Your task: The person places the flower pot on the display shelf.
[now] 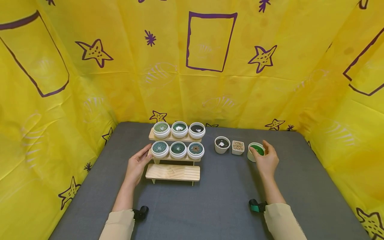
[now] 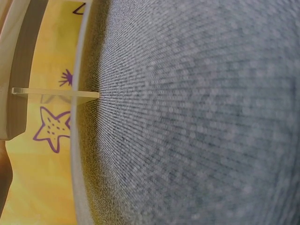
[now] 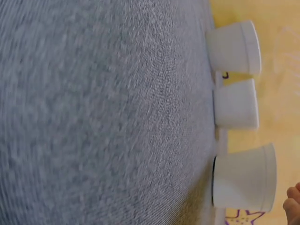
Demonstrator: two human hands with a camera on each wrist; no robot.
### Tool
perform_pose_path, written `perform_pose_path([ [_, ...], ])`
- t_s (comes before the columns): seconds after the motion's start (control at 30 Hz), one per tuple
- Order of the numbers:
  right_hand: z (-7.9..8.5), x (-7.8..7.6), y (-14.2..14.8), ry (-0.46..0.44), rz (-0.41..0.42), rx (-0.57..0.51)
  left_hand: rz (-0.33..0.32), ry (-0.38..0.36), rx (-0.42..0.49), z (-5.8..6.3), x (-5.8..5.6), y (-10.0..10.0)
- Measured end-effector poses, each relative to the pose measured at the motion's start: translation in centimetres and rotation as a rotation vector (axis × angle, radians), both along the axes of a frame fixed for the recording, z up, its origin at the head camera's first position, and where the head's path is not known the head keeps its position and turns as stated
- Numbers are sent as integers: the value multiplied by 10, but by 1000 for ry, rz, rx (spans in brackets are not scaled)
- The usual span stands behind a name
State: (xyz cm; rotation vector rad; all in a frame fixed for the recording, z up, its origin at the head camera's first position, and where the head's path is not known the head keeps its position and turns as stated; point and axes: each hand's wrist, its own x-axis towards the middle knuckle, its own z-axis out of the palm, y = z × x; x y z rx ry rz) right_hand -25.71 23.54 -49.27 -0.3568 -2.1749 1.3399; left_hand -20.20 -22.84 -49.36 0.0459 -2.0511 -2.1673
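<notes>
At the left end of a wooden tiered stand (image 1: 172,172), my left hand (image 1: 137,165) has its fingertips beside a white pot (image 1: 160,149) with a blue-green filling on the middle shelf. Whether they touch the pot or shelf I cannot tell. My right hand (image 1: 267,160) is over a white cup with a bright green filling (image 1: 259,149), thumb and fingers spread across its top. In the right wrist view, that cup (image 3: 243,179) stands on the table, and the fingertips (image 3: 293,204) show just above its rim, apart from it.
More white pots (image 1: 195,150) with green, dark or blue fillings stand on the upper two shelves. Left of the green cup are a square cup of small tan grains (image 1: 238,147) and a round cup with a dark filling (image 1: 222,144). Yellow patterned cloth (image 1: 210,96) surrounds the grey table (image 1: 210,206).
</notes>
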Motion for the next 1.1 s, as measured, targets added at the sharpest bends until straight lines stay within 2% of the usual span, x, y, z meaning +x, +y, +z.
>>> perform_pose_path([
  [0.23,-3,0,8,-64,-11,-3,8,-6,-2,0,0,0],
  [0.57,-10,1,13,-167,0,66,10,-20,-15,-1,0,-1],
  [0.83,-17,-1,17,-189,8,81,10,2,8,-2,0,0],
  [1.1,-21,-1,17,-195,6,110,21,-7,15,-3,0,-1],
])
